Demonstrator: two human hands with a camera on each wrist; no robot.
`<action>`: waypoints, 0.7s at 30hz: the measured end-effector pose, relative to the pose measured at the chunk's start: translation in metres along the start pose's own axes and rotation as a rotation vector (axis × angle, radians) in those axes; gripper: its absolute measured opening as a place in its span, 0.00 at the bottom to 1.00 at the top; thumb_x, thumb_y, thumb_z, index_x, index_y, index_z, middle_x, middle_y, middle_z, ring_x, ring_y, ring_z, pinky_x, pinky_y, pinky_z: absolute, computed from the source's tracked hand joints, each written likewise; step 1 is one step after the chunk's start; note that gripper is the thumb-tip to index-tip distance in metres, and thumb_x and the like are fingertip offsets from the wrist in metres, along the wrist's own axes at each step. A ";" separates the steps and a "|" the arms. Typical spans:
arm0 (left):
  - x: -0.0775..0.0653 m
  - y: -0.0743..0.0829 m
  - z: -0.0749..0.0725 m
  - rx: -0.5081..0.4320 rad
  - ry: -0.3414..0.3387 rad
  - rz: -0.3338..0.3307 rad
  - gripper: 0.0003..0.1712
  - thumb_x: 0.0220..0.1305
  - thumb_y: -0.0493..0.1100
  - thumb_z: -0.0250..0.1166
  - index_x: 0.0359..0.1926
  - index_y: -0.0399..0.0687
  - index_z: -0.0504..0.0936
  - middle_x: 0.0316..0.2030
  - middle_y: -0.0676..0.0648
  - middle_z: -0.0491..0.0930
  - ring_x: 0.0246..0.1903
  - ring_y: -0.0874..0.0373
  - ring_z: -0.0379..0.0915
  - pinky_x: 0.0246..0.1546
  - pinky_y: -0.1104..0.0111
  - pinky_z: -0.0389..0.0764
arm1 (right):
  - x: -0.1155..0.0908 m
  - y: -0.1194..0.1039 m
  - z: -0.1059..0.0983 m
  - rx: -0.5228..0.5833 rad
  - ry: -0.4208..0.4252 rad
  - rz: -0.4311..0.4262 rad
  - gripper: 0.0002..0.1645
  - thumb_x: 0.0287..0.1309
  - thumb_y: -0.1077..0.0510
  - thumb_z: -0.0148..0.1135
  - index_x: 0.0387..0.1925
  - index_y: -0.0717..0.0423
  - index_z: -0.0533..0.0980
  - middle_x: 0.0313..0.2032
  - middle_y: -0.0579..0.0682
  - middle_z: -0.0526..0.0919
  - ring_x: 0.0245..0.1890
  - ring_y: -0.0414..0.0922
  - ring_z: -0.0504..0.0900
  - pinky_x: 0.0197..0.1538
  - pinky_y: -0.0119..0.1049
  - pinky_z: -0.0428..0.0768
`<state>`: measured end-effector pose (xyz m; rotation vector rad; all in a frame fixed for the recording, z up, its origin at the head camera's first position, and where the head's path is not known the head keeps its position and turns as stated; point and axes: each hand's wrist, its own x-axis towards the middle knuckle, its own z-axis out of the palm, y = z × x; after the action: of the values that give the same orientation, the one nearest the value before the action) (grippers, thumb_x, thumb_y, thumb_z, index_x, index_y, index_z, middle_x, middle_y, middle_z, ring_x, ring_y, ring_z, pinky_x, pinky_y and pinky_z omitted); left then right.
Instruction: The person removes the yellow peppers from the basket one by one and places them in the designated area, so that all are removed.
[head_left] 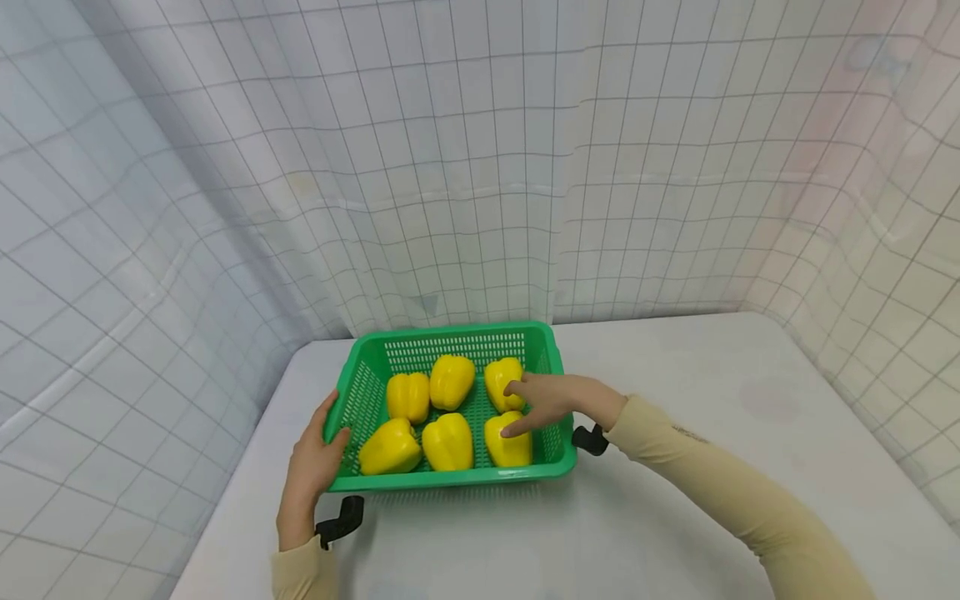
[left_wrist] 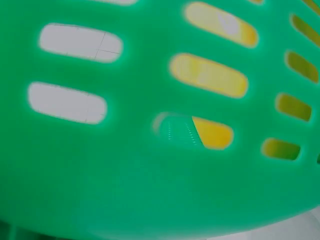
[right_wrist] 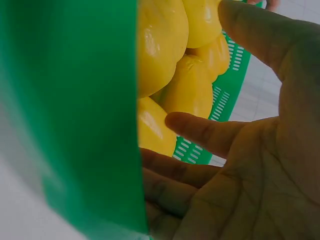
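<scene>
A green plastic basket (head_left: 452, 477) with slotted walls holds several yellow bell peppers, lying apart or touching in two rough rows. At its left rim my left hand (head_left: 313, 454) holds on, thumb over the edge and fingers along the outside. The left wrist view is filled by the basket wall (left_wrist: 125, 170), so that hand is hidden there. My right hand (head_left: 551, 400) reaches over the right rim, fingers spread above the front right pepper (head_left: 508, 450) and the back right pepper (head_left: 501, 379). In the right wrist view, its fingers look extended beside a pepper (right_wrist: 156, 127), with no grip visible.
The basket stands on a white table (head_left: 675, 517) near its back edge. White curtains (head_left: 465, 167) with a dark grid hang behind and on both sides. Black wrist mounts (head_left: 591, 440) sit close to the basket's outside.
</scene>
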<state>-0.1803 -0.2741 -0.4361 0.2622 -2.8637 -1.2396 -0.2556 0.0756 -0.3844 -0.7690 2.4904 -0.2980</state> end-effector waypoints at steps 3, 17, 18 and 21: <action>-0.001 0.001 0.000 -0.012 0.009 -0.006 0.36 0.71 0.43 0.49 0.75 0.57 0.44 0.67 0.31 0.55 0.43 0.40 0.66 0.31 0.61 0.66 | 0.003 -0.003 0.000 -0.018 -0.025 0.027 0.45 0.55 0.32 0.59 0.67 0.52 0.63 0.65 0.57 0.63 0.64 0.51 0.63 0.62 0.50 0.63; 0.001 0.000 0.001 -0.024 0.019 -0.010 0.35 0.72 0.43 0.48 0.75 0.58 0.45 0.67 0.32 0.54 0.44 0.40 0.66 0.32 0.61 0.66 | 0.024 -0.017 -0.001 -0.027 -0.174 0.126 0.49 0.54 0.33 0.60 0.65 0.61 0.62 0.54 0.54 0.73 0.48 0.47 0.73 0.57 0.43 0.69; 0.001 -0.001 0.001 -0.024 0.020 -0.010 0.35 0.72 0.43 0.48 0.75 0.57 0.45 0.67 0.32 0.54 0.44 0.40 0.66 0.32 0.62 0.66 | 0.027 -0.017 0.000 -0.011 -0.183 0.141 0.50 0.54 0.32 0.60 0.66 0.61 0.61 0.54 0.55 0.73 0.47 0.48 0.74 0.55 0.43 0.71; 0.001 -0.001 0.001 -0.028 0.025 -0.010 0.35 0.72 0.43 0.48 0.75 0.58 0.45 0.67 0.31 0.55 0.43 0.40 0.66 0.31 0.62 0.66 | 0.033 -0.020 0.003 0.055 -0.196 0.193 0.52 0.52 0.33 0.62 0.67 0.62 0.59 0.54 0.56 0.72 0.44 0.50 0.76 0.48 0.43 0.76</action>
<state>-0.1810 -0.2741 -0.4378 0.2901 -2.8261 -1.2676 -0.2682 0.0405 -0.3939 -0.5053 2.3383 -0.2096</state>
